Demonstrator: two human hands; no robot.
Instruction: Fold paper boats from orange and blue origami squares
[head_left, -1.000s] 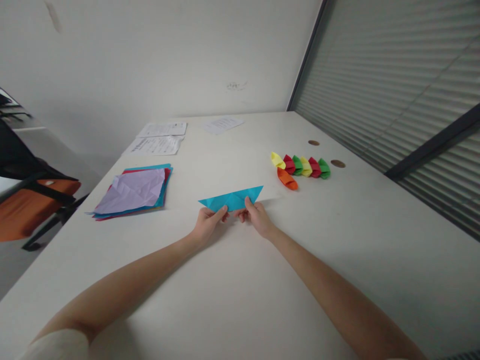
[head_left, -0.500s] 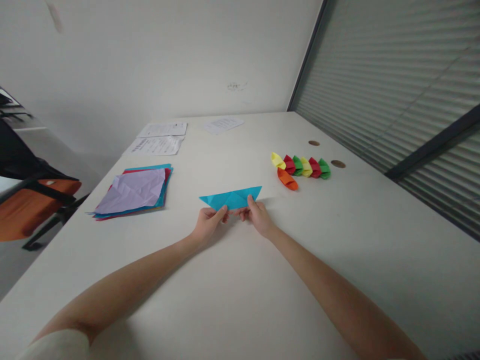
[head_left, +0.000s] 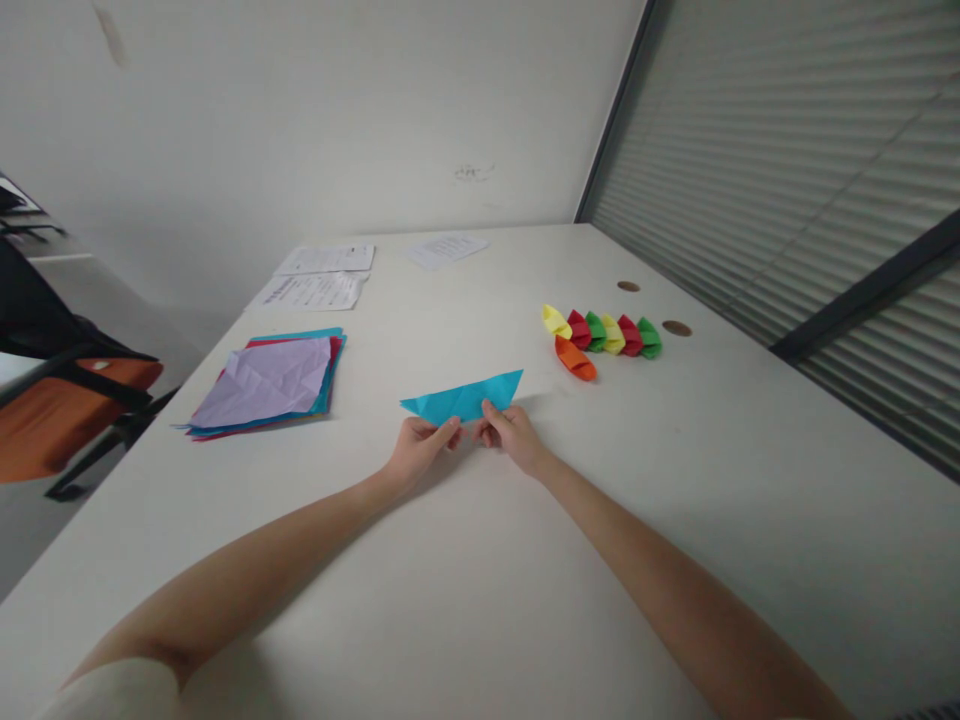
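A blue sheet of paper folded into a long triangle [head_left: 459, 398] lies on the white table [head_left: 480, 560] in front of me. My left hand [head_left: 418, 450] pinches its near point from the left, fingers closed on the paper. My right hand [head_left: 508, 434] pinches the same point from the right, thumb on top of the paper. Both hands meet at the bottom tip of the triangle.
A stack of coloured paper sheets [head_left: 270, 382] with a creased lilac sheet on top lies to the left. Several small folded paper shapes [head_left: 600, 336] in yellow, red, green and orange sit to the right. Printed white pages [head_left: 319, 278] lie further back. An orange chair [head_left: 52, 410] stands at the left.
The hands have shifted slightly on the lower tip of the blue triangle, and my right thumb has slid a little leftward. The paper has barely moved.
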